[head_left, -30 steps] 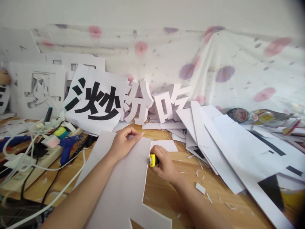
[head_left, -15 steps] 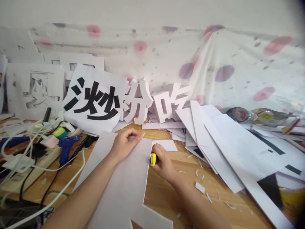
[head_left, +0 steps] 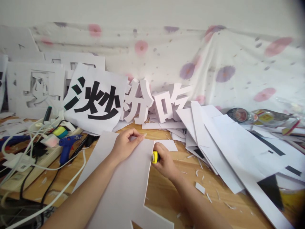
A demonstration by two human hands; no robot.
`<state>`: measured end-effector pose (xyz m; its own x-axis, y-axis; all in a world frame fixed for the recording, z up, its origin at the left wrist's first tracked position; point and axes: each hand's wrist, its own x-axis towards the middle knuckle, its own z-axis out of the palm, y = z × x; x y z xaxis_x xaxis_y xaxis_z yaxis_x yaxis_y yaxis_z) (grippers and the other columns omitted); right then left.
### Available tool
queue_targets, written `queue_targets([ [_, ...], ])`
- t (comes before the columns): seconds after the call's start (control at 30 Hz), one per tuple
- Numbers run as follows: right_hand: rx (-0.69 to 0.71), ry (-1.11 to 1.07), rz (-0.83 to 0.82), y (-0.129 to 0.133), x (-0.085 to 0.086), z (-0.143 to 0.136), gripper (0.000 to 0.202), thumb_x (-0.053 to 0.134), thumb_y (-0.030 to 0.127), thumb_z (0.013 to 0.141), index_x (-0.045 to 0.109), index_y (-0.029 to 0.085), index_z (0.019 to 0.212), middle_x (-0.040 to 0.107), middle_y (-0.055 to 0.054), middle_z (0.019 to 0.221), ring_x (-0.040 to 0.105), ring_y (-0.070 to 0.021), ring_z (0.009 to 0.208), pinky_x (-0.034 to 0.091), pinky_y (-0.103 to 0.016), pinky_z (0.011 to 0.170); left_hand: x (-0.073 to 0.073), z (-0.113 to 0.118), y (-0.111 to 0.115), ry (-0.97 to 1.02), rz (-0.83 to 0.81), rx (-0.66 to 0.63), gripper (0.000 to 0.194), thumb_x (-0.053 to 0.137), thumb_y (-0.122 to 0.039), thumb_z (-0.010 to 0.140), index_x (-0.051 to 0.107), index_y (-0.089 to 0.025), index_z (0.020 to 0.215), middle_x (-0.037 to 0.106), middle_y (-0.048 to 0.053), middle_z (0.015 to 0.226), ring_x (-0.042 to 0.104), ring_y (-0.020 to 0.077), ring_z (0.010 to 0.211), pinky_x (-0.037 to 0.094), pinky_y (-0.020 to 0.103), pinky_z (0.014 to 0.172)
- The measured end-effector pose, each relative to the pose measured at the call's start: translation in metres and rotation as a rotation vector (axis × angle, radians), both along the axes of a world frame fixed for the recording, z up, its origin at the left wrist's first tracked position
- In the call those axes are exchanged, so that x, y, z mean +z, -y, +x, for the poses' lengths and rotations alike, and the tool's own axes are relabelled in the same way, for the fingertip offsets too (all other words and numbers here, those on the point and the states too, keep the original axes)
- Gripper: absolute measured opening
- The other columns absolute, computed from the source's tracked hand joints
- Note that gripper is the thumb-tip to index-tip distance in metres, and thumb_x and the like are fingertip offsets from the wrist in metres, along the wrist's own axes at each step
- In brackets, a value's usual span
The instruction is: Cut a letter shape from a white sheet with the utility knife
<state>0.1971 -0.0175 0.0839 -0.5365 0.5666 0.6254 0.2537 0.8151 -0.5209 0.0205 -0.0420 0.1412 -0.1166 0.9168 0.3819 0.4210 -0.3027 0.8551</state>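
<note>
A large white foam board (head_left: 124, 184) lies flat in front of me, with an angled cut-out near its front. My left hand (head_left: 127, 144) presses on its far part with curled fingers, the thumb stretched along the surface; the fingertips are hidden. At the board's right edge, my right hand (head_left: 165, 160) is closed around a yellow-and-black utility knife (head_left: 155, 156). Its blade does not show. A small white board piece (head_left: 168, 145) lies just beyond that hand.
Behind stand a paper sheet with black characters (head_left: 95, 124) and white raised characters (head_left: 143, 103). Cut boards (head_left: 221, 149) pile up on the right, near a bottle (head_left: 269, 116). A blue glue gun (head_left: 68, 148), a power strip (head_left: 51, 156) and cables crowd the left. Scraps (head_left: 200, 187) litter the wooden table.
My right hand and the knife have shifted very slightly right and away from me. My left hand stays in place on the board.
</note>
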Motion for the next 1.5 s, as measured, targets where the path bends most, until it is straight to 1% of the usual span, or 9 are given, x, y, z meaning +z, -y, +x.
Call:
queue_targets([
  [0.1,0.045,0.026,0.023,0.001,-0.001,0.0,0.013,0.047,0.013,0.066,0.041,0.022,0.074,0.049,-0.002,0.071,0.043,-0.0177,0.067,0.035,-0.029,0.06,0.0,-0.001,-0.001,-0.007,0.0,0.013,0.025,0.061,-0.042,0.075,0.057,-0.019,0.066,0.058,-0.001,0.067,0.052,0.0134,0.067,0.04,0.025,0.065],
  [0.4,-0.038,-0.013,-0.055,-0.003,0.0,0.0,0.014,0.047,0.012,0.068,0.037,0.022,0.071,0.045,0.0,0.068,0.042,-0.016,0.065,0.034,-0.027,0.058,-0.001,0.001,0.0,-0.024,-0.014,0.009,0.027,0.06,-0.044,0.076,0.057,-0.019,0.066,0.058,-0.001,0.066,0.051,0.0137,0.066,0.039,0.025,0.064],
  [0.57,0.062,0.018,-0.005,-0.002,-0.001,0.0,0.011,0.048,0.014,0.068,0.042,0.022,0.074,0.05,-0.003,0.072,0.044,-0.0178,0.07,0.037,-0.03,0.061,-0.001,0.001,0.0,-0.002,-0.009,0.004,0.026,0.06,-0.043,0.075,0.056,-0.019,0.066,0.058,-0.001,0.067,0.053,0.0145,0.068,0.041,0.026,0.065],
  [0.77,-0.024,-0.03,-0.061,-0.005,0.0,0.0,0.01,0.048,0.016,0.07,0.04,0.022,0.072,0.045,0.0,0.067,0.043,-0.0159,0.064,0.035,-0.027,0.057,-0.002,0.001,-0.001,-0.028,-0.014,0.004,0.026,0.059,-0.044,0.075,0.057,-0.019,0.066,0.059,-0.001,0.067,0.053,0.0145,0.066,0.04,0.025,0.063],
  [0.93,0.068,0.002,-0.032,-0.006,0.0,0.001,0.01,0.049,0.016,0.07,0.042,0.022,0.074,0.048,-0.002,0.071,0.045,-0.0169,0.069,0.037,-0.029,0.061,-0.002,0.001,-0.001,-0.028,-0.009,0.007,0.026,0.06,-0.044,0.075,0.057,-0.02,0.065,0.059,-0.001,0.067,0.053,0.0145,0.067,0.04,0.025,0.063],
  [1.1,-0.024,-0.029,-0.069,-0.009,0.001,0.0,0.01,0.048,0.017,0.072,0.04,0.022,0.071,0.046,0.0,0.068,0.042,-0.0151,0.064,0.035,-0.027,0.057,-0.001,0.002,0.0,-0.039,-0.015,0.006,0.026,0.06,-0.044,0.076,0.057,-0.02,0.066,0.059,-0.001,0.067,0.052,0.0139,0.066,0.04,0.025,0.064],
  [1.23,0.02,-0.009,-0.036,-0.009,0.003,0.001,0.009,0.048,0.016,0.07,0.04,0.022,0.072,0.047,0.0,0.069,0.043,-0.0152,0.065,0.036,-0.027,0.058,-0.002,0.002,0.0,-0.044,-0.007,0.004,0.026,0.059,-0.043,0.076,0.057,-0.02,0.065,0.059,-0.001,0.066,0.052,0.0139,0.065,0.04,0.025,0.063],
  [1.4,-0.063,-0.047,-0.057,-0.013,0.003,0.001,0.015,0.048,0.013,0.069,0.036,0.022,0.069,0.043,0.002,0.065,0.041,-0.0137,0.062,0.033,-0.025,0.056,-0.003,0.003,-0.001,-0.063,-0.008,0.006,0.026,0.06,-0.043,0.076,0.057,-0.02,0.065,0.059,-0.001,0.065,0.053,0.0142,0.065,0.041,0.025,0.062],
  [1.5,-0.034,-0.046,-0.055,-0.015,0.003,0.001,0.014,0.048,0.013,0.07,0.037,0.022,0.07,0.043,0.002,0.066,0.042,-0.0141,0.063,0.033,-0.025,0.056,-0.003,0.004,-0.001,-0.065,-0.01,0.009,0.027,0.059,-0.044,0.076,0.057,-0.02,0.065,0.059,-0.001,0.065,0.053,0.0144,0.065,0.041,0.025,0.062],
])
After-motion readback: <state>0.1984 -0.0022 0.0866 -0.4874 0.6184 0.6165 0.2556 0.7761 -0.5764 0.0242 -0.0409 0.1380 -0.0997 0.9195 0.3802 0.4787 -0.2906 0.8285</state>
